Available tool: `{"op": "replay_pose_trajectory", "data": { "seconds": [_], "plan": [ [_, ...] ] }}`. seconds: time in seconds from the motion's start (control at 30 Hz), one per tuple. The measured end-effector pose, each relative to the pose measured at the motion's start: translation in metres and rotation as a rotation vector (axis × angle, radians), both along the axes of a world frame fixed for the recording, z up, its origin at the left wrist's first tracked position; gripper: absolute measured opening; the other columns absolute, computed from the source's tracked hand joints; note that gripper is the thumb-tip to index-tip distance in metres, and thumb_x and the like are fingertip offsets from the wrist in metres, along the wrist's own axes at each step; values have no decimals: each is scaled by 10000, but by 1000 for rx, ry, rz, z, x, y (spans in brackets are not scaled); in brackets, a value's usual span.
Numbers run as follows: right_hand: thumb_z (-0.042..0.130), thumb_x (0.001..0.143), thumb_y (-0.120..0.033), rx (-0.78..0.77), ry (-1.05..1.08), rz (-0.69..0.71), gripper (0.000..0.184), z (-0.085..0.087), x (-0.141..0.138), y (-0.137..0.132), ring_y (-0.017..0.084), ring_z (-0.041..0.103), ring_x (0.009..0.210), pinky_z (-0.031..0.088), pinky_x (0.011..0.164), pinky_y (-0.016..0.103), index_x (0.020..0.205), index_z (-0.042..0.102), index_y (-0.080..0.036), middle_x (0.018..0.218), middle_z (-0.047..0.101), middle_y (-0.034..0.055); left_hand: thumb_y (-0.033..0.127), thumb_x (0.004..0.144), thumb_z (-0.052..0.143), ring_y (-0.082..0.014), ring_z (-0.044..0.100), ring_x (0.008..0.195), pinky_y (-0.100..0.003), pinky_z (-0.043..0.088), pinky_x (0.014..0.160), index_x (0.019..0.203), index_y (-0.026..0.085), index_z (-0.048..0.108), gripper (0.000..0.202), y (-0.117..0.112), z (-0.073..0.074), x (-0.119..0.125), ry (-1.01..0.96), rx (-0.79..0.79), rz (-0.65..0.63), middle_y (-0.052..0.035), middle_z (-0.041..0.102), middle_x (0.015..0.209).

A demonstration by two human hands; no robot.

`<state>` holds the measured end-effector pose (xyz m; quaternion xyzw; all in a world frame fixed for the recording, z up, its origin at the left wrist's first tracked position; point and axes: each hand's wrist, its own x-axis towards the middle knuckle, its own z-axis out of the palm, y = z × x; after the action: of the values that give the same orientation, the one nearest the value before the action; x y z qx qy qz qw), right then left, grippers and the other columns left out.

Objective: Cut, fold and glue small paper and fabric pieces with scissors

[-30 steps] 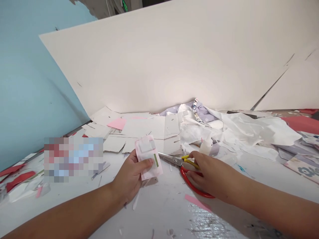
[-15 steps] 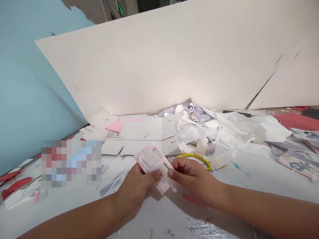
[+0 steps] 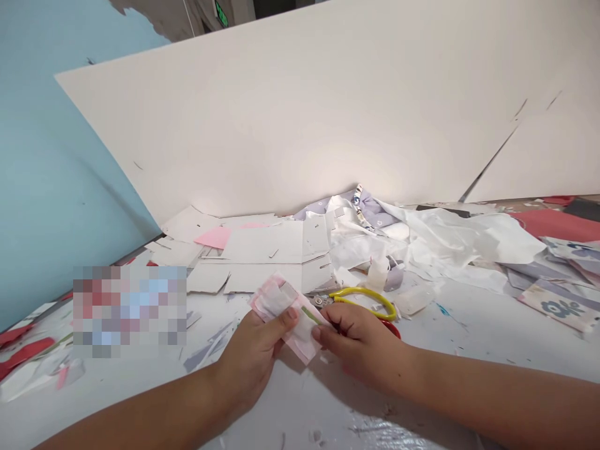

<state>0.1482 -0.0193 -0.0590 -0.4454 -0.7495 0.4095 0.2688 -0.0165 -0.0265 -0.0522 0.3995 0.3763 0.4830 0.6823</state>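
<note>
My left hand point(image 3: 248, 356) holds a small pink-and-white layered paper piece point(image 3: 285, 315) with its thumb across the top. My right hand point(image 3: 360, 344) pinches the piece's right edge near a thin green strip. Just beyond that hand, a pair of scissors point(image 3: 360, 301) lies on the white table point(image 3: 290, 412), with yellow-and-red handles and steel blades pointing left. The lower part of the red handle is hidden by my right hand.
A large white board point(image 3: 281, 112) stands beyond the table against a blue wall point(image 3: 56, 156). Cut cardboard pieces point(image 3: 262, 250), a pink paper scrap point(image 3: 213, 237) and crumpled white material point(image 3: 459, 240) lie along the back. Red scraps point(image 3: 23, 356) lie at the left; a pixelated patch covers part of the table.
My right hand has let go of the scissors and moved left onto the paper piece. The scissors now lie on the table, and the paper piece has tilted between both hands.
</note>
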Motion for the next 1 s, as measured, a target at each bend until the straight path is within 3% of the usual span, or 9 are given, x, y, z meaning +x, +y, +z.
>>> {"op": "replay_pose_trajectory", "data": {
  "seconds": [0.1,0.33,0.47,0.6,0.73,0.83,1.0],
  "plan": [
    [420,799,-274,-52,10,54,203,-1,0,0,76,336,506,258,449,204,620,414,-178,553,358,-53,237,742,593,-116,547,640,-234,445,620,790,141,618,110,0,-2,-1,-11,-3,-14,-29,620,702],
    [470,758,-260,-4,-16,107,160,-4,-6,-2,78,373,528,275,464,200,630,422,-176,584,413,-47,197,685,637,-115,542,592,-233,446,572,705,138,593,76,1,0,1,17,-68,73,-6,594,612],
    [451,755,-251,-96,46,77,216,-6,-7,-1,71,327,500,252,445,200,572,361,-179,542,353,-54,209,675,650,-95,519,543,-207,428,534,647,141,588,96,3,-1,0,9,-81,60,9,578,567],
    [453,736,-209,-229,190,19,95,-9,-2,3,82,376,523,289,475,202,653,472,-168,576,427,-39,227,736,583,-130,558,633,-244,447,620,767,128,640,119,3,-2,-3,-6,-21,-17,-40,632,686],
    [469,743,-219,-255,292,12,83,-9,1,3,92,420,566,334,534,207,733,526,-159,630,481,-23,212,722,599,-155,581,660,-271,448,649,890,112,647,201,3,-2,-5,56,-71,-32,-71,654,726],
    [507,726,-233,-237,283,50,79,-9,0,2,87,399,556,310,506,198,738,529,-158,621,463,-31,248,720,611,-162,587,657,-268,443,627,896,109,649,227,3,-2,-4,68,-70,7,-78,658,707],
    [492,710,-197,-276,307,14,51,-9,-2,2,80,370,537,294,502,203,693,506,-152,594,433,-34,236,728,602,-157,587,640,-264,437,623,863,119,661,187,1,-1,-2,55,-57,-49,-63,657,669]
  ]
}}
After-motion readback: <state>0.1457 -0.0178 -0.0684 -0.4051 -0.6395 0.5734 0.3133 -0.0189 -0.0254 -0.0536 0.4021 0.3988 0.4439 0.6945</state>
